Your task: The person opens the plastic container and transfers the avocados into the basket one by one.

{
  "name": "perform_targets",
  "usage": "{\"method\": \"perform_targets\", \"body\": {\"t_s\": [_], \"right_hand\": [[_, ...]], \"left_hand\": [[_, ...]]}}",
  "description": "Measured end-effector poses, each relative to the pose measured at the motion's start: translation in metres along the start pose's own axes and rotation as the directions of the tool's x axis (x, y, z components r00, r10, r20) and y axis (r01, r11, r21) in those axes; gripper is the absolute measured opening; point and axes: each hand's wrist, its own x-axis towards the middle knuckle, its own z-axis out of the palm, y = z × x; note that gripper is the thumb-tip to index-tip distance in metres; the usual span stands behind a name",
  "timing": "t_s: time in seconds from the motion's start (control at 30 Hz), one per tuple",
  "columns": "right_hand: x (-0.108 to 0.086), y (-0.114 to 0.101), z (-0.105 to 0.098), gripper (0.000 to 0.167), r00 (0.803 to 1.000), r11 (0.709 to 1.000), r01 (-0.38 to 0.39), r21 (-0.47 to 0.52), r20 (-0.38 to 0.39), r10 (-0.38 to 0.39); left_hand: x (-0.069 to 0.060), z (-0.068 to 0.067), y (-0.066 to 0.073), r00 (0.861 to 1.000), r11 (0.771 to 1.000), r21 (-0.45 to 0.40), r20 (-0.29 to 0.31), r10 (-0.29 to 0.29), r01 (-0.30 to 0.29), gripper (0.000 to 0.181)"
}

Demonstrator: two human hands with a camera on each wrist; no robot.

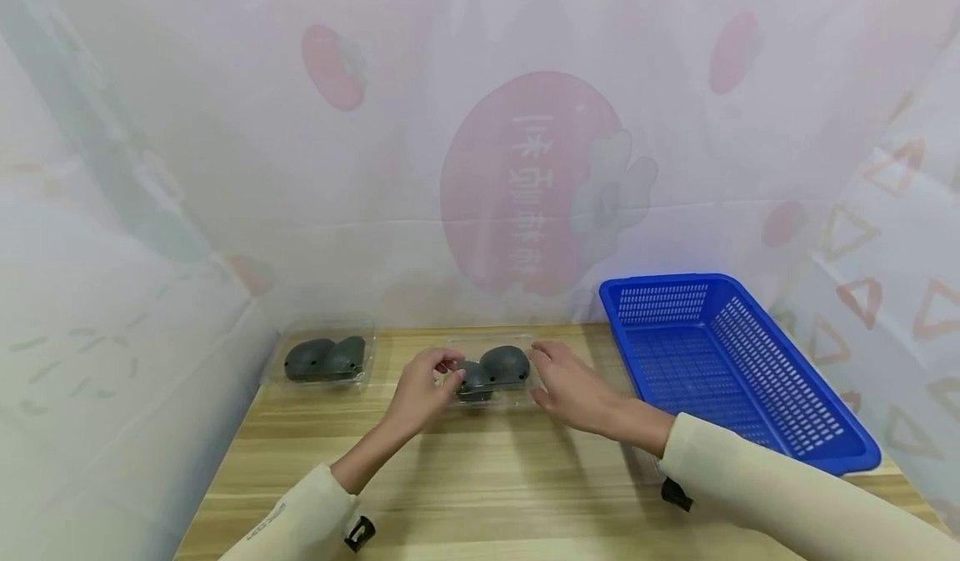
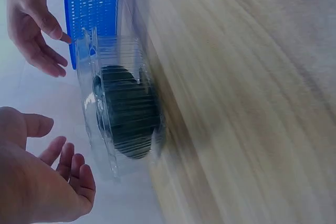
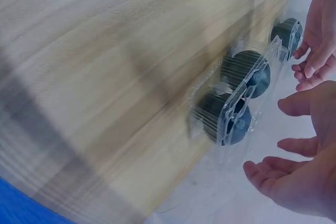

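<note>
A clear plastic box with ribbed sides sits on the table and holds two dark green oval fruits, which look like avocados. In the head view my left hand is at the box's left end, its fingers loosely bent. My right hand is at the opposite end with its fingers spread. Both wrist views show a gap between the hands and the box, and nothing held in either hand. Whether the lid is fastened I cannot tell.
Another clear box with two similar dark fruits stands at the table's back left. On the right is a blue perforated basket. A printed cloth hangs behind the wooden table and at its sides.
</note>
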Motion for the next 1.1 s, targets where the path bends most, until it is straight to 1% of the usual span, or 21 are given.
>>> {"method": "perform_targets", "body": {"t_s": [0.07, 0.13, 0.2, 0.27, 0.33, 0.43, 0.5, 0.57, 0.67, 0.7, 0.73, 0.8, 0.9, 0.97, 1.03, 1.1], "right_hand": [[0.003, -0.004, 0.000, 0.055, 0.999, 0.999, 0.042, -0.018, 0.015, -0.042], [0.006, -0.007, 0.000, 0.055, 0.995, 0.995, 0.094, -0.033, 0.028, -0.093], [0.009, -0.010, 0.000, 0.055, 0.988, 0.987, 0.153, -0.053, 0.032, -0.152], [0.013, -0.013, 0.001, 0.054, 0.978, 0.975, 0.208, -0.074, 0.027, -0.206], [0.016, -0.017, 0.002, 0.052, 0.968, 0.964, 0.251, -0.084, 0.021, -0.250], [0.022, -0.021, 0.003, 0.051, 0.957, 0.952, 0.290, -0.103, 0.023, -0.289], [0.026, -0.024, 0.004, 0.051, 0.954, 0.947, 0.300, -0.115, 0.034, -0.298], [0.029, -0.028, 0.005, 0.052, 0.952, 0.943, 0.305, -0.131, 0.051, -0.301], [0.034, -0.032, 0.008, 0.053, 0.948, 0.936, 0.318, -0.155, 0.080, -0.309], [0.036, -0.034, 0.009, 0.053, 0.946, 0.933, 0.324, -0.156, 0.090, -0.313], [0.037, -0.035, 0.011, 0.053, 0.943, 0.930, 0.330, -0.160, 0.097, -0.318], [0.041, -0.037, 0.013, 0.053, 0.939, 0.927, 0.339, -0.160, 0.117, -0.323], [0.045, -0.040, 0.017, 0.053, 0.932, 0.923, 0.353, -0.153, 0.141, -0.334], [0.047, -0.042, 0.020, 0.052, 0.927, 0.918, 0.364, -0.157, 0.153, -0.342], [0.048, -0.043, 0.023, 0.051, 0.922, 0.913, 0.377, -0.154, 0.158, -0.354], [0.049, -0.044, 0.026, 0.050, 0.917, 0.909, 0.389, -0.151, 0.155, -0.367]], "left_hand": [[-0.002, -0.004, -0.005, 0.999, 0.998, -0.037, -0.008, -0.042, 0.042, 0.024], [-0.004, -0.007, -0.008, 0.995, 0.992, -0.073, -0.010, -0.101, 0.100, 0.027], [-0.006, -0.011, -0.010, 0.986, 0.980, -0.112, 0.002, -0.165, 0.164, 0.031], [-0.009, -0.014, -0.012, 0.971, 0.958, -0.158, 0.035, -0.239, 0.241, 0.035], [-0.011, -0.016, -0.012, 0.945, 0.919, -0.218, 0.089, -0.316, 0.328, 0.040], [-0.015, -0.019, -0.013, 0.899, 0.839, -0.322, 0.176, -0.402, 0.438, 0.046], [-0.018, -0.019, -0.014, 0.869, 0.783, -0.377, 0.225, -0.441, 0.495, 0.047], [-0.021, -0.019, -0.016, 0.848, 0.739, -0.416, 0.259, -0.462, 0.530, 0.047], [-0.025, -0.019, -0.018, 0.830, 0.701, -0.445, 0.292, -0.476, 0.558, 0.046], [-0.026, -0.018, -0.019, 0.826, 0.691, -0.453, 0.301, -0.476, 0.564, 0.046], [-0.027, -0.018, -0.020, 0.825, 0.686, -0.458, 0.307, -0.474, 0.565, 0.046], [-0.028, -0.018, -0.021, 0.819, 0.665, -0.478, 0.327, -0.471, 0.573, 0.045], [-0.030, -0.018, -0.022, 0.806, 0.623, -0.511, 0.368, -0.463, 0.592, 0.044], [-0.031, -0.018, -0.023, 0.794, 0.596, -0.525, 0.406, -0.452, 0.608, 0.043], [-0.032, -0.017, -0.024, 0.784, 0.583, -0.525, 0.437, -0.441, 0.620, 0.044], [-0.034, -0.016, -0.024, 0.776, 0.582, -0.516, 0.460, -0.431, 0.628, 0.044]]}}
